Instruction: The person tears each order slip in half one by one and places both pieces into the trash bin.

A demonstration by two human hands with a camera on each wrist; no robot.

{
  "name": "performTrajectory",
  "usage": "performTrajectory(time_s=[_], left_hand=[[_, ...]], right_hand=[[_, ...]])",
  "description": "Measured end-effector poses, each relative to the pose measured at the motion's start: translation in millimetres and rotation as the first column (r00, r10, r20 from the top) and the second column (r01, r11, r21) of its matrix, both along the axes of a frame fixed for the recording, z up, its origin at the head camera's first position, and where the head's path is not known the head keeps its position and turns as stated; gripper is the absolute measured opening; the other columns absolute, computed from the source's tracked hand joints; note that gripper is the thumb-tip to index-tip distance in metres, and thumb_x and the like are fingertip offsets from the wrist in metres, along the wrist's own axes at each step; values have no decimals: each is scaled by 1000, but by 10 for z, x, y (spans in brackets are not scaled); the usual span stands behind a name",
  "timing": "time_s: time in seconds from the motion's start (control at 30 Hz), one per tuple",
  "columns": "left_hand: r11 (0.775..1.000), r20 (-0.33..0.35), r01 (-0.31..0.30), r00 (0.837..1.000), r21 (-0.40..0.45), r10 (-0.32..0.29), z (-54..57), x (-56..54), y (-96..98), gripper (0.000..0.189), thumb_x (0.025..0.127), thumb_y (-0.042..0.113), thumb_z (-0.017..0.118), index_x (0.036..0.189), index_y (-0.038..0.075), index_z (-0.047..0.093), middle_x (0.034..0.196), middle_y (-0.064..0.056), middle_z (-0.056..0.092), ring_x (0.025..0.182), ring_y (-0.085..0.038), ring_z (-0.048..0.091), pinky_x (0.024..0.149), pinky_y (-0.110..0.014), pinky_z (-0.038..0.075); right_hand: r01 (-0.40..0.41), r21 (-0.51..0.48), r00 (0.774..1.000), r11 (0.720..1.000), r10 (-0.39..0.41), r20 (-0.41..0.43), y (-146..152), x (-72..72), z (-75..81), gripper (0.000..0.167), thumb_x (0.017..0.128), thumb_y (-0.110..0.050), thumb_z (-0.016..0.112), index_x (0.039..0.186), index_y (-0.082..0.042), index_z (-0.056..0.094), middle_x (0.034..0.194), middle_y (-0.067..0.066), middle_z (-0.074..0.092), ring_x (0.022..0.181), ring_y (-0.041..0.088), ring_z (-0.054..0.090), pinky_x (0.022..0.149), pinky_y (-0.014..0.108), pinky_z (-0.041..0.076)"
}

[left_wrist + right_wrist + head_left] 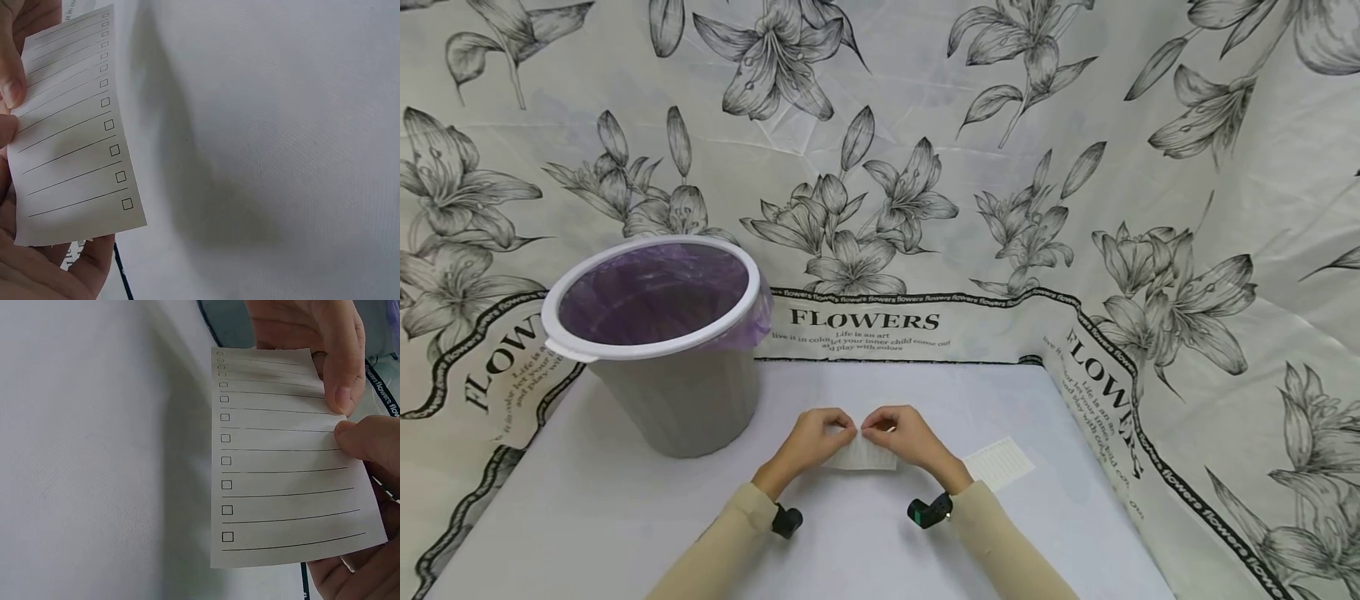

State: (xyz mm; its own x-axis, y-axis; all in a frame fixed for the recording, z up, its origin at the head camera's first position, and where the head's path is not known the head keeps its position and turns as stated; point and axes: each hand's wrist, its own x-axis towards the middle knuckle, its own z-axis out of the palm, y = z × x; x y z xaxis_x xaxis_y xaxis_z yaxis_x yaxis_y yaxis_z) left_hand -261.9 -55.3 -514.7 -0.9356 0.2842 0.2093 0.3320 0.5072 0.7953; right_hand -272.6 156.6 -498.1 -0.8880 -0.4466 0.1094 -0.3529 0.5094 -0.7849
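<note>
A white checklist slip [867, 457], printed with lines and small checkboxes, is held up by both hands over the table. My left hand [814, 438] pinches its upper edge between thumb and fingers. Close beside it, my right hand [913, 438] pinches the same edge, the two thumb tips nearly meeting. In the left wrist view the lined face of the slip [72, 150] shows, slightly curved. From the right wrist, the slip [284, 469] has its box column toward the left. Fingers behind the paper are partly hidden.
A second lined slip [1000, 463] lies on the white table [1045, 542], right of the right forearm. At the left stands a grey bin [688, 404] with a white rim and purple liner. Flower-printed cloth [880, 192] hangs behind and at the sides.
</note>
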Motion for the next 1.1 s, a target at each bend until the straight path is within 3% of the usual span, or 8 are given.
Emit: performTrajectory(time_s=[0.23, 0.33, 0.5, 0.57, 0.83, 1.1], left_hand=[[1000, 40, -23, 999, 17, 23, -3, -29, 3, 10, 91, 14, 71, 85, 13, 78, 91, 0, 77, 97, -18, 70, 91, -40, 53], [999, 98, -30, 995, 34, 26, -17, -33, -5, 11, 91, 17, 71, 85, 11, 79, 91, -1, 77, 95, -16, 69, 89, -38, 53], [996, 259, -48, 966, 80, 26, -15, -17, -25, 14, 93, 23, 72, 89, 11, 79, 92, 0, 76, 87, -12, 62, 78, -30, 50], [995, 294, -48, 955, 86, 20, -8, -10, -31, 15, 93, 24, 72, 90, 11, 79, 92, 0, 75, 86, -12, 61, 77, -29, 48], [994, 289, -26, 957, 104, -6, -11, 6, -75, 17, 97, 23, 71, 95, 8, 78, 95, -2, 77, 86, -11, 65, 78, -29, 51], [996, 259, -4, 966, 85, -18, -57, 6, -173, 14, 96, 21, 73, 96, 9, 79, 91, 1, 75, 84, -12, 64, 75, -30, 52]], right_hand=[[-11, 7, 1000, 1000, 11, -17, -13, -15, -48, 9, 97, -16, 71, 97, -12, 78, 95, 0, 77, 86, 7, 66, 75, 23, 54], [-15, 8, 1000, 1000, 15, -23, -20, -15, -58, 8, 97, -16, 71, 97, -12, 78, 95, 0, 76, 86, 7, 66, 75, 23, 53], [-24, 16, 1000, 1000, 24, -13, -27, 10, -49, 8, 96, -17, 71, 98, -12, 78, 95, 0, 76, 87, 8, 65, 76, 23, 52], [-30, 17, 1000, 999, 31, -6, -22, 18, -51, 9, 97, -17, 71, 98, -12, 78, 96, -1, 76, 87, 8, 65, 76, 23, 52], [-56, 1, 998, 998, 56, -12, 40, 9, -97, 11, 98, -20, 70, 99, -13, 78, 95, 0, 76, 85, 8, 65, 75, 26, 54], [-22, -2, 1000, 1000, 22, -1, 133, 10, -153, 12, 99, -21, 69, 100, -13, 78, 96, 0, 76, 88, 12, 66, 77, 26, 52]])
